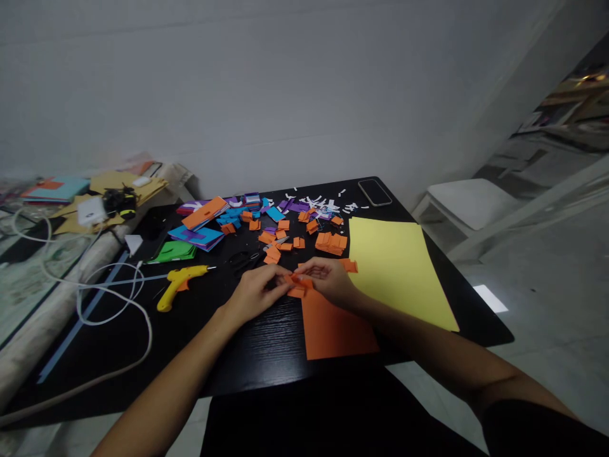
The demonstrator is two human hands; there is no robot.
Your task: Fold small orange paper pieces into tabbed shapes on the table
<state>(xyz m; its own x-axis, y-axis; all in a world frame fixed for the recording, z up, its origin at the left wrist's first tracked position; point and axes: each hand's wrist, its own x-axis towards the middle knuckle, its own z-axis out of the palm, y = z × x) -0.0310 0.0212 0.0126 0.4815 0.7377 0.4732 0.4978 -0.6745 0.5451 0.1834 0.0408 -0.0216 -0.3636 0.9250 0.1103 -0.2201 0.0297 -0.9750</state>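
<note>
Between my two hands is a small folded piece of orange paper (297,290), held just above the table's middle. My left hand (259,289) pinches its left side between thumb and fingers. My right hand (328,279) has its fingers closed on the right side, partly hiding it. Under my right hand lies a larger orange sheet (335,330). Beyond my hands are several small folded orange pieces, a stack of orange pieces (331,243) and scissors (242,260) with dark handles.
A yellow glue gun (183,284) with a white cable lies left. Yellow sheets (394,266) cover the right side. Behind are white paper scraps (326,206), a phone (375,192), folded green paper (176,251) and blue paper (202,236). A white stool (464,200) stands beyond the table.
</note>
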